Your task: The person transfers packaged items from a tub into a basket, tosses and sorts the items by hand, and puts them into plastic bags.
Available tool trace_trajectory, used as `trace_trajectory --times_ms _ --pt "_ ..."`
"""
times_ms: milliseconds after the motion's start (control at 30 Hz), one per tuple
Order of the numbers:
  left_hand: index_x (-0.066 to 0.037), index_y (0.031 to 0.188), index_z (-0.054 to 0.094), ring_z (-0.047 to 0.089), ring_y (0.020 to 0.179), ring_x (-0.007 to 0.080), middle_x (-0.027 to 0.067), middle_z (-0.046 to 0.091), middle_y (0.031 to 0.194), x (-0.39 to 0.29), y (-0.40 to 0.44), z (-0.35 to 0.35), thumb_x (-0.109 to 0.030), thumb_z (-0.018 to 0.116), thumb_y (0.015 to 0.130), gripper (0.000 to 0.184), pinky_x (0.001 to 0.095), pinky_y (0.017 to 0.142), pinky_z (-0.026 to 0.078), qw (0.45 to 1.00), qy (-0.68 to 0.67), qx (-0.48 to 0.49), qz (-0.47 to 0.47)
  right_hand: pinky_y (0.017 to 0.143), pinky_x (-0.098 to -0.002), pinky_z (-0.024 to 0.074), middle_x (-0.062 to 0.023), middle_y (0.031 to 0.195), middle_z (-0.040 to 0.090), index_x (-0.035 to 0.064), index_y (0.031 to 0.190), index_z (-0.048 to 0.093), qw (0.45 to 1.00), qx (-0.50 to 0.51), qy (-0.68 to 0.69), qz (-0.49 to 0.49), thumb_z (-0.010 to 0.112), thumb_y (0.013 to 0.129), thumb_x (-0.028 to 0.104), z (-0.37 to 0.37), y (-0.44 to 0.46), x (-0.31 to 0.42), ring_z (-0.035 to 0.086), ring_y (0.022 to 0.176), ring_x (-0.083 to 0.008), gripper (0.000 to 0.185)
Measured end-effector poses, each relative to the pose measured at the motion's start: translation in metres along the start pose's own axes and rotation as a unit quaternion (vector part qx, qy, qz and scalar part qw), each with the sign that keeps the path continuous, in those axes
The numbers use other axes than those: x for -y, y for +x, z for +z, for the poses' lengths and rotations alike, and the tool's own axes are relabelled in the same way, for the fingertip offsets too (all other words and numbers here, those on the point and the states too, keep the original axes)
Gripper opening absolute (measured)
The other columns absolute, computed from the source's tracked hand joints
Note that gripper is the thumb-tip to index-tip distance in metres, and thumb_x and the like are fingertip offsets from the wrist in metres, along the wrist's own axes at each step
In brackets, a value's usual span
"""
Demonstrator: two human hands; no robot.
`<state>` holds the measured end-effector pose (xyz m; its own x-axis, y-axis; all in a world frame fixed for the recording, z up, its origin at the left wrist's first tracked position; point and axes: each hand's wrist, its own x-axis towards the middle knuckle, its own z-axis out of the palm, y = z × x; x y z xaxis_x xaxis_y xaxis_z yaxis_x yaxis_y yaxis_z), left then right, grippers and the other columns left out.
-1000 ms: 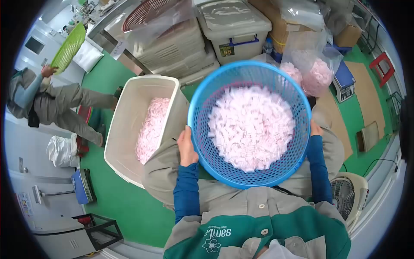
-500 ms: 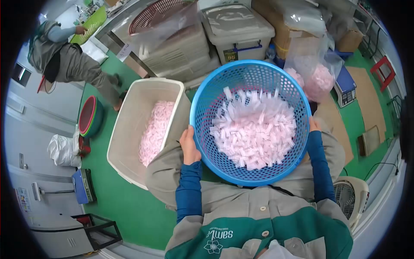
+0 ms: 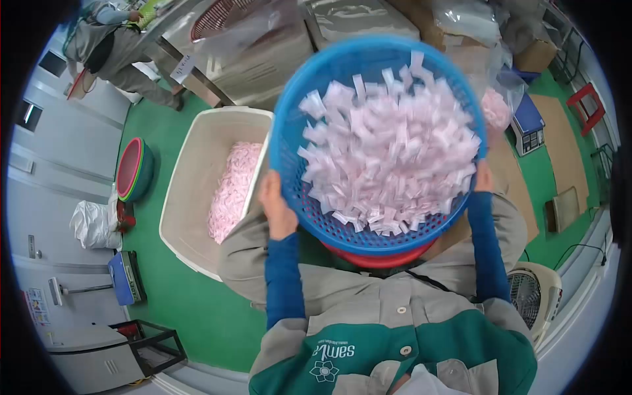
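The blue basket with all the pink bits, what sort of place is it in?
Probably a packing or sorting workroom: the blue basket holds many small pale-pink pieces, a big cream tub beside it holds a pink heap, and there's what looks like a weighing scale.

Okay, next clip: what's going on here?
The person's left hand and right hand hold opposite sides of a blue basket. The small pale pink pieces in it look blurred, as if being tossed. A cream bin with a pink heap inside stands to the left.
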<state>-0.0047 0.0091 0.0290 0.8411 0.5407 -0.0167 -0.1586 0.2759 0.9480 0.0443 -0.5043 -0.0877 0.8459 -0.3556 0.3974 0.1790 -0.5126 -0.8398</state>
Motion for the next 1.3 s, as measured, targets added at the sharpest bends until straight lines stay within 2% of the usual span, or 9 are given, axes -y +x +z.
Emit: trace_trajectory --times_ms 67,267,600,733,800,967,1067,1200,1300 --pt "-0.004 0.081 0.053 0.044 0.072 0.0095 -0.0005 0.05 0.078 0.043 0.017 -0.019 -0.02 0.052 0.091 0.019 0.0244 0.066 0.037 0.997 -0.017 -0.008 -0.072 0.066 -0.0284 0.0399 -0.0003 0.08 0.054 -0.0014 0.087 0.056 0.966 0.028 0.173 0.189 0.052 0.091 0.025 0.029 0.008 -0.073 0.045 0.073 -0.0106 0.027" --pt "0.0 0.094 0.057 0.054 0.08 0.0135 0.0035 0.059 0.09 0.019 -0.026 -0.007 -0.021 0.052 0.091 0.022 0.0282 0.071 0.045 0.98 -0.018 -0.03 -0.197 0.05 -0.026 0.0356 0.0025 0.064 0.054 0.002 0.077 0.063 0.926 -0.023 0.144 0.347 0.061 0.084 0.033 0.008 -0.03 -0.01 0.045 0.057 -0.0074 0.032" --pt "-0.008 0.094 0.055 0.05 0.069 0.0093 0.0007 0.055 0.084 -0.035 -0.04 0.015 -0.023 0.049 0.091 0.016 0.0252 0.059 0.041 0.998 -0.046 0.019 -0.03 0.069 -0.0225 0.0431 -0.0028 0.083 0.062 0.0001 0.098 0.059 0.994 -0.04 0.092 0.048 0.053 0.09 0.027 -0.041 -0.003 0.063 0.055 0.075 -0.0103 0.029" --pt "-0.005 0.082 0.056 0.052 0.074 0.0114 0.0024 0.057 0.082 0.035 0.004 -0.001 -0.02 0.054 0.09 0.018 0.0276 0.065 0.044 0.995 -0.019 -0.019 -0.091 0.068 -0.0258 0.0428 -0.0004 0.082 0.059 -0.0018 0.096 0.06 0.981 0.068 0.012 0.184 0.055 0.089 0.025 0.018 0.017 -0.017 0.051 0.076 -0.0098 0.028" --pt "-0.003 0.084 0.056 0.053 0.076 0.0121 0.0031 0.058 0.084 0.035 -0.011 -0.005 -0.021 0.053 0.09 0.019 0.028 0.067 0.044 0.989 -0.039 -0.027 -0.143 0.066 -0.026 0.043 -0.0001 0.083 0.061 -0.0026 0.101 0.061 0.964 0.023 0.18 0.195 0.058 0.087 0.026 0.021 0.012 -0.094 0.051 0.074 -0.0093 0.032" --pt "-0.001 0.09 0.057 0.054 0.079 0.0134 0.0043 0.06 0.09 0.018 -0.035 -0.002 -0.022 0.051 0.092 0.022 0.0291 0.071 0.045 0.979 -0.046 -0.04 -0.197 0.058 -0.0244 0.0426 0.001 0.075 0.061 0.0002 0.079 0.066 0.947 -0.047 0.175 0.266 0.062 0.085 0.027 0.003 -0.018 0.025 0.053 0.066 -0.0075 0.028" --pt "-0.001 0.101 0.056 0.055 0.084 0.0141 0.0053 0.06 0.097 -0.004 -0.049 -0.008 -0.026 0.049 0.093 0.027 0.0292 0.074 0.045 0.985 -0.068 -0.019 -0.155 0.07 -0.0231 0.0444 -0.0018 0.088 0.062 -0.0022 0.098 0.064 0.978 -0.024 0.126 0.167 0.061 0.086 0.021 -0.034 -0.016 -0.014 0.054 0.078 -0.0082 0.026" --pt "-0.002 0.121 0.046 0.055 0.099 0.0212 0.0109 0.056 0.114 -0.057 -0.067 -0.003 -0.034 0.045 0.092 0.043 0.0357 0.085 0.045 0.99 -0.094 0.05 -0.09 0.069 -0.0241 0.046 -0.003 0.087 0.062 0.0016 0.101 0.061 0.946 0.005 0.281 0.159 0.054 0.089 0.021 -0.071 -0.004 0.148 0.057 0.076 -0.0124 0.024" --pt "-0.003 0.109 0.05 0.054 0.09 0.0185 0.0072 0.054 0.102 -0.032 -0.037 -0.004 -0.027 0.046 0.091 0.03 0.0336 0.08 0.044 0.995 -0.072 0.055 -0.046 0.07 -0.0253 0.0456 -0.0028 0.086 0.062 0.0008 0.1 0.062 0.996 -0.071 0.058 -0.008 0.057 0.088 0.021 -0.022 0.022 0.037 0.056 0.078 -0.0122 0.024"
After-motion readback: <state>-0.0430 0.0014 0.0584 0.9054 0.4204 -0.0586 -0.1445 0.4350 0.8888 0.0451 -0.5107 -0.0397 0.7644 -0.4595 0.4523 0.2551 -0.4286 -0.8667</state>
